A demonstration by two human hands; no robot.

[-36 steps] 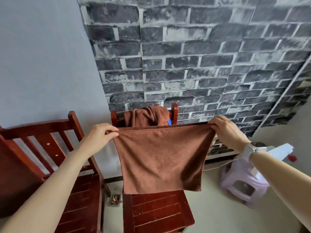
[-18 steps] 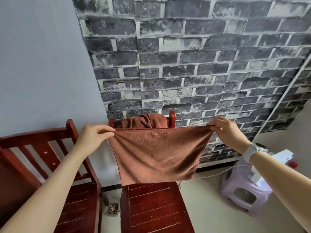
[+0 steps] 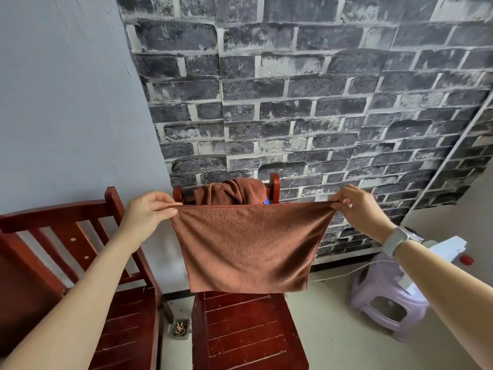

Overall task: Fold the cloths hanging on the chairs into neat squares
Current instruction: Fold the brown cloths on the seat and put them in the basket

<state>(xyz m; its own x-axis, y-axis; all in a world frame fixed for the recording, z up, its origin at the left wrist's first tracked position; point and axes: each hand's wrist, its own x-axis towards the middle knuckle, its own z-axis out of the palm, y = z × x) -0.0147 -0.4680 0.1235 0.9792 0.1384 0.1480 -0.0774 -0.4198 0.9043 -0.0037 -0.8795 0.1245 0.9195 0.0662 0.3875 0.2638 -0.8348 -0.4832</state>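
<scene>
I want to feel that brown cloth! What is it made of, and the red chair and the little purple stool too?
The brown cloth looks like soft microfibre or terry: a fuzzy nap with a slight sheen, hanging limp between the left hand and right hand. The red chair looks like varnished wood: glossy slats, scuffed edges. The purple stool is probably moulded plastic, smooth and pale.

A person's left hand [image 3: 145, 213] and right hand [image 3: 356, 208] have drawn the brown cloth [image 3: 250, 247] tauter across its top edge over the past second, its lower hem now lifted above the seat of the middle wooden chair [image 3: 248, 332], where it had overlapped the seat's front
</scene>
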